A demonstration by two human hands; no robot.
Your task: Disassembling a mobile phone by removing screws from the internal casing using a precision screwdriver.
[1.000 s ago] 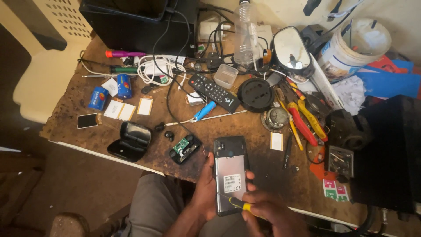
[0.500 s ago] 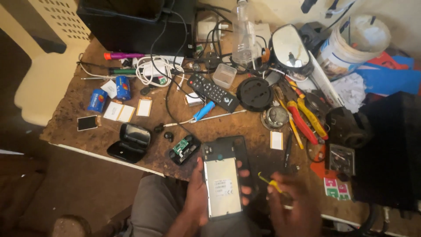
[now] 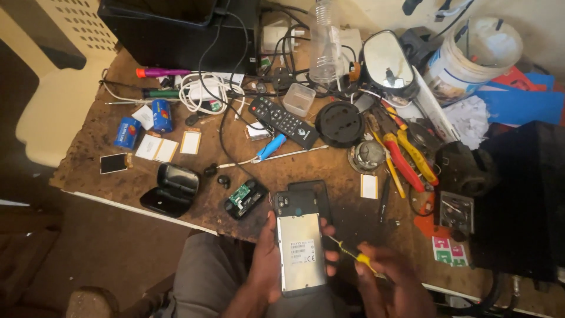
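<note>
Left hand [image 3: 268, 265] gripped opened phone [image 3: 301, 250], held just off the table [image 3: 118, 182] edge | right hand [image 3: 391, 282] pinched yellow screwdriver [image 3: 353, 254], tip beside phone's right edge | judgement: steady phone, seat tip squarely.

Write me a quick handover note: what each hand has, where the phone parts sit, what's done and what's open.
Left hand: grips the opened phone, back cover off, silver battery showing, camera end pointing away.
Right hand: holds a yellow-handled screwdriver, tip at the phone's right edge.
Black back cover lies on the table just beyond the phone; small circuit board in its black housing sits to the left.
Done: cover removed. Open: battery remains seated; no loose screws can be made out.
</note>
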